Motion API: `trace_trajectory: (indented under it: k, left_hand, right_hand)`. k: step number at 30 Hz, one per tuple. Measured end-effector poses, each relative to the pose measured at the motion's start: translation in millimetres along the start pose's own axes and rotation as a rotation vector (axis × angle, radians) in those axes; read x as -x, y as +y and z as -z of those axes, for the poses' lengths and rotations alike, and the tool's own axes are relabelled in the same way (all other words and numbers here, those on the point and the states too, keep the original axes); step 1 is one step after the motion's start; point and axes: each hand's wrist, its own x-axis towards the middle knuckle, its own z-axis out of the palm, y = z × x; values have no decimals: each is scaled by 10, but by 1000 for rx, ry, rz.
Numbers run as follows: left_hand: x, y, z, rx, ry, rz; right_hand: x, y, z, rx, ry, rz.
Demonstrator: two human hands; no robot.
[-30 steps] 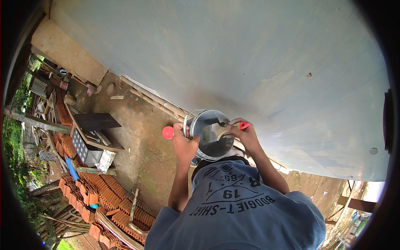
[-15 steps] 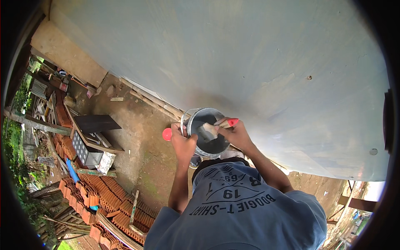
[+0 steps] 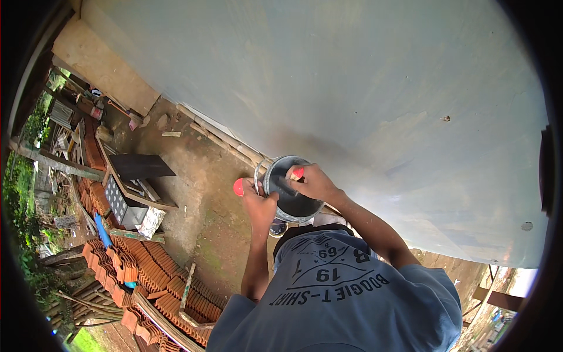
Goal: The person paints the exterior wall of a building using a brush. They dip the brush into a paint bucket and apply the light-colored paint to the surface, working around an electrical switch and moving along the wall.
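Note:
My left hand (image 3: 258, 206) is closed on the near-left side of a small metal bucket (image 3: 290, 205) with a wire handle. It also holds an object with a round red end (image 3: 238, 187), whose rest is hidden. My right hand (image 3: 314, 183) is over the bucket's dark interior, closed on a brush with a red handle (image 3: 298, 173). The brush's bristles are mostly hidden by that hand and the bucket.
A large pale blue-grey painted wall (image 3: 381, 76) fills the upper right, with bamboo poles (image 3: 229, 144) along its foot. Left lie a dark panel (image 3: 141, 165), a dotted box (image 3: 119, 204) and stacked orange roof tiles (image 3: 149, 267) beside the dirt ground (image 3: 199, 234).
My right hand has moved left over the bucket, carrying the brush inward and covering more of it. My left hand still grips the bucket. The view has shifted slightly.

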Motion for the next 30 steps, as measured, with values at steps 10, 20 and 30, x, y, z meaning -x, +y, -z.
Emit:
trace_trajectory:
  k: [10, 20, 30]
  left_hand:
    - [-42, -197, 50, 22, 48, 38]
    - [-75, -530, 18, 67, 92, -9]
    - [-135, -681, 12, 32, 127, -25]
  right_hand:
    - [-3, 90, 142, -424, -5, -129]
    - [29, -895, 1166, -747, 218, -158]
    - [-91, -2761, 1826, -529, 205, 298]
